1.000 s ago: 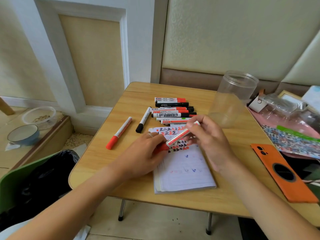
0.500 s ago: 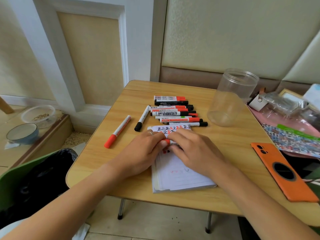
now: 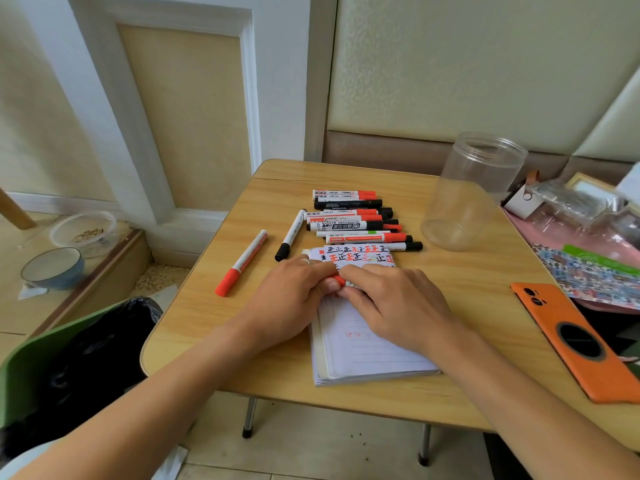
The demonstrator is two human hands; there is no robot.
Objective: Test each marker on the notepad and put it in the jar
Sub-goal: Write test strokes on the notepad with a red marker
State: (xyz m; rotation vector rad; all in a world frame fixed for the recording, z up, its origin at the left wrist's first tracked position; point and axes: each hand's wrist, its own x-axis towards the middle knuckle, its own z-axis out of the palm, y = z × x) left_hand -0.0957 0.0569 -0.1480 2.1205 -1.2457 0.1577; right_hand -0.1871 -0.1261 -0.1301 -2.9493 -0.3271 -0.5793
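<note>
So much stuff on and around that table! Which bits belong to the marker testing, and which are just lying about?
Part of the job:
- red marker, held by left hand and right hand
- notepad
- pile of markers
- two loose markers
- empty jar

Just lying about:
- orange phone
- bowl
- plastic tub
- patterned sheet

An orange phone case (image 3: 576, 341) lies on the wooden table (image 3: 485, 271)'s right edge. Left of the table, a green bin (image 3: 52, 368) holds a black liner; farther off sit a blue bowl (image 3: 52, 267) and a clear container (image 3: 85, 233), perhaps holding feed.
</note>
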